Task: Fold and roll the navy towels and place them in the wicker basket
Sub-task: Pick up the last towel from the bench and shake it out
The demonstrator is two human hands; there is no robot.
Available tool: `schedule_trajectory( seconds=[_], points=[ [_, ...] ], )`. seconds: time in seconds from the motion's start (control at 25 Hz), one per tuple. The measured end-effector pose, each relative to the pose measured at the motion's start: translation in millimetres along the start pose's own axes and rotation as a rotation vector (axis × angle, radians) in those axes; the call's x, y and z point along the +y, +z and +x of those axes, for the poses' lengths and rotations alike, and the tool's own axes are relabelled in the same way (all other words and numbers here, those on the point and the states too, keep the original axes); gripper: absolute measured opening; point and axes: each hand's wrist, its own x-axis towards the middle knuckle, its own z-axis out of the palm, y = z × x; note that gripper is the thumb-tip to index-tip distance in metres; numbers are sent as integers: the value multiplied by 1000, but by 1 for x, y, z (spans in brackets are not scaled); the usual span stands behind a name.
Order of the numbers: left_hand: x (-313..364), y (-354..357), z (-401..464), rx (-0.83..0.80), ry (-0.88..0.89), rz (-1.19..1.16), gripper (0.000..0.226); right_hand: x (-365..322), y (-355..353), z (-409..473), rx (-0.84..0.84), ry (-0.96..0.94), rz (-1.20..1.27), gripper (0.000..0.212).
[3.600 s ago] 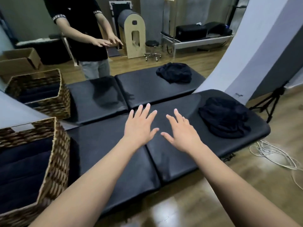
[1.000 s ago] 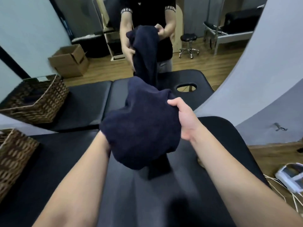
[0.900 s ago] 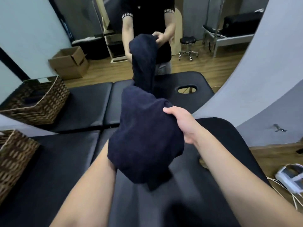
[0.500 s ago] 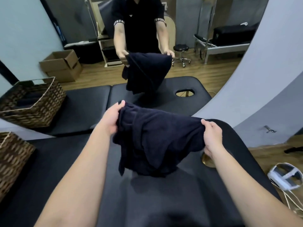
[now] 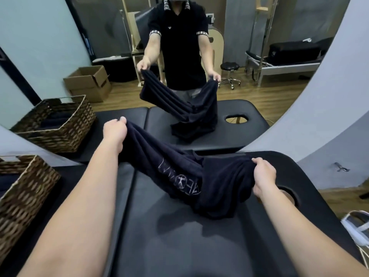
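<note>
A navy towel with pale stitched lettering hangs stretched between my two hands above the black padded table. My left hand grips one end, raised at the left. My right hand grips the other end, lower at the right. The towel's middle sags and its lower folds touch the table. The wicker basket stands at the table's left end and holds dark towels.
A large mirror straight ahead reflects a person holding a towel, the table and a basket. The table has a face hole by my right wrist. A white object and cables lie on the wooden floor at right.
My hands went from empty over the table to lifting the bundled towel. In the last half second they moved further apart, pulling the towel out long.
</note>
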Motion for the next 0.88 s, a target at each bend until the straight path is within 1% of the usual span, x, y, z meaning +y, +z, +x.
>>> schedule_trajectory(
  seconds=[0.04, 0.08, 0.16, 0.2, 0.24, 0.32, 0.36, 0.4, 0.44, 0.48, 0.52, 0.56, 0.6, 0.64, 0.68, 0.72, 0.76, 0.8, 0.84, 0.88],
  points=[
    [-5, -1, -6, -13, 40, 141, 20, 2, 5, -3, -34, -21, -20, 11],
    [-11, 0, -11, -49, 71, 234, 21, 2, 12, -8, -86, -51, -45, 16],
    [-15, 6, -28, -210, 151, 282, 33, -5, 27, -21, -231, -122, -116, 28],
    [-16, 15, -38, -351, 228, 287, 36, -10, 35, -33, -331, -159, -154, 32],
    [-16, 28, -50, -529, 312, 299, 39, -17, 43, -46, -449, -191, -179, 35],
    [-14, 56, -84, -877, 397, 340, 60, -34, 55, -70, -675, -230, -205, 36],
    [-16, 70, -97, -996, 397, 359, 69, -43, 57, -80, -763, -236, -215, 35],
    [-20, 83, -106, -1082, 376, 382, 69, -52, 57, -86, -831, -235, -226, 38],
    [-25, 92, -110, -1136, 354, 393, 60, -62, 55, -90, -869, -233, -228, 39],
    [-29, 99, -110, -1153, 347, 396, 47, -72, 51, -90, -869, -245, -233, 39],
    [-30, 101, -110, -1139, 365, 385, 34, -80, 46, -87, -822, -279, -245, 36],
    [-27, 101, -109, -1080, 391, 359, 20, -87, 40, -81, -717, -340, -290, 35],
    [-17, 100, -109, -1008, 415, 311, 9, -90, 36, -72, -567, -415, -377, 35],
    [-2, 98, -111, -930, 452, 271, 13, -87, 31, -64, -397, -495, -471, 32],
    [17, 97, -116, -852, 527, 267, 22, -80, 27, -60, -218, -582, -546, 27],
    [40, 97, -123, -754, 621, 291, 27, -68, 24, -62, -84, -695, -576, 25],
    [63, 98, -129, -648, 709, 326, 27, -54, 23, -71, -16, -828, -556, 27],
    [85, 99, -136, -551, 741, 337, 24, -41, 26, -87, -23, -945, -510, 30],
    [107, 98, -143, -502, 711, 300, 17, -30, 32, -107, -101, -1005, -486, 37],
    [126, 97, -148, -491, 641, 245, 14, -23, 42, -125, -201, -987, -516, 49]
  ],
)
